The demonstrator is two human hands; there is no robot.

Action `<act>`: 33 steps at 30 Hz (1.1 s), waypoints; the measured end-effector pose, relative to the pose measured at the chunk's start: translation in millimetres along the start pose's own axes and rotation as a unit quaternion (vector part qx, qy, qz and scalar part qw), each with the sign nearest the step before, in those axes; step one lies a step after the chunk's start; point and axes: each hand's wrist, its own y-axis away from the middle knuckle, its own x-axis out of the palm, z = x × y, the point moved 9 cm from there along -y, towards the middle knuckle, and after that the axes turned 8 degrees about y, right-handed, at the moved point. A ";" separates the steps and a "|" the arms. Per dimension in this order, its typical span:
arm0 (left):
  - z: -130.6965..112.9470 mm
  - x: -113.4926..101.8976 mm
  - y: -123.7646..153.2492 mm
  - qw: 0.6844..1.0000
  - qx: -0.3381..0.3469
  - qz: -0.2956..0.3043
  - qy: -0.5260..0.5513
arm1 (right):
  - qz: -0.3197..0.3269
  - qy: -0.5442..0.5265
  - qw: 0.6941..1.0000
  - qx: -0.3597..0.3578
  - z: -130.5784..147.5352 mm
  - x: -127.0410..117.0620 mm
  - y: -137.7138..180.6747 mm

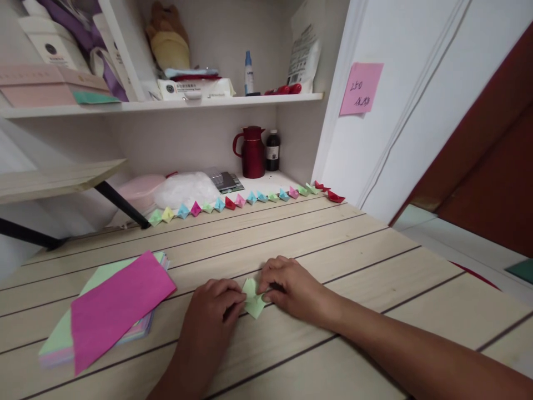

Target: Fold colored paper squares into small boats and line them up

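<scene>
A small piece of folded light green paper (253, 303) is held just above or on the wooden table, between my two hands. My left hand (214, 311) pinches its left side with thumb and forefinger. On the opposite side, my right hand (287, 286) has its fingers closed on the paper's right edge. Part of the paper is hidden behind the fingertips. Left of my hands lies a stack of coloured paper (56, 341), with a magenta sheet (122, 308) set askew on top.
Along the table's (358, 344) back edge runs a row of small folded paper boats (219, 204) in several colours. Behind it, a red jug (253, 153) and a dark bottle (272, 151) stand in the shelf. A raised wooden stand (62, 179) with black legs occupies the left.
</scene>
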 end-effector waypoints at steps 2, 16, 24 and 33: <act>4.9 1.3 0.3 1.000 -0.026 0.007 0.008 | -0.001 -0.007 1.000 0.007 -2.0 0.2 -0.2; -9.3 -0.6 3.7 0.997 0.068 -0.023 0.011 | 0.003 -0.031 0.999 -0.013 0.8 -1.5 -0.5; -3.8 0.0 3.3 1.000 -0.019 -0.011 -0.001 | -0.006 -0.016 0.999 0.027 -0.9 -1.7 -0.3; 19.0 -0.7 -3.8 0.986 -0.146 -0.061 0.053 | 0.002 0.083 0.995 0.060 4.2 3.7 -3.7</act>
